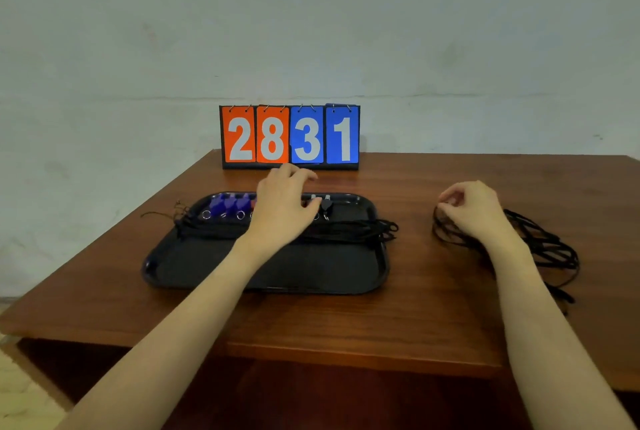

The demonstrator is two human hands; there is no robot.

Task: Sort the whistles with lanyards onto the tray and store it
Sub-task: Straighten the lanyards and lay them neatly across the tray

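Observation:
A black tray (263, 273) lies on the wooden table. Along its far side sits a row of whistles: blue ones (228, 204) at the left, a black one (327, 204) at the right. Their black lanyards (346, 232) stretch across the tray's middle and spill over both side rims. My left hand (284, 207) hovers over the middle of the row with loosely spread fingers, hiding some whistles. To the right of the tray, my right hand (474, 209) pinches a strand of a loose pile of black lanyards (543, 246) on the table.
A flip scoreboard (290, 136) reading 2831 stands at the table's far edge against the wall. The table (415, 308) has its front edge near me and its left edge close to the tray.

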